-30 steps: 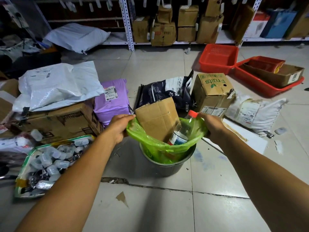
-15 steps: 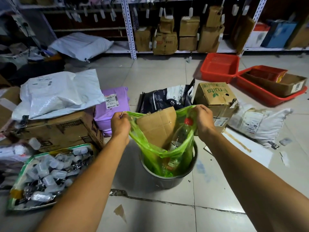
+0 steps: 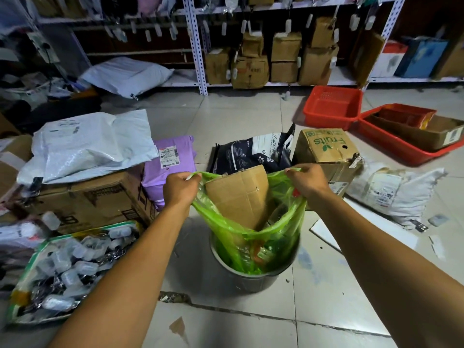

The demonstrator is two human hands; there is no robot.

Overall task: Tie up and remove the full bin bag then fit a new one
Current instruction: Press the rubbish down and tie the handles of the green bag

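Both hands, left (image 3: 181,188) and right (image 3: 307,180), clamped on the translucent green plastic bin bag (image 3: 233,227), have hoisted it halfway out of the round grey metal bin (image 3: 251,280); tying comes next.

Standing on the tiled floor (image 3: 251,116), just in front of the feet: a bin (image 3: 253,280), with a bin bag (image 3: 241,237) sitting in it and rising above the rim. Poking out of the bag: a piece of cardboard (image 3: 238,197). Gripping the bag's top edge, left hand (image 3: 181,187) on the left, right hand (image 3: 307,180) on the right. Lying behind the bin: a printed sack (image 3: 253,153), with a fruit box (image 3: 326,149) to its right and a parcel (image 3: 170,167) to its left. Sitting further right: two trays (image 3: 331,109).
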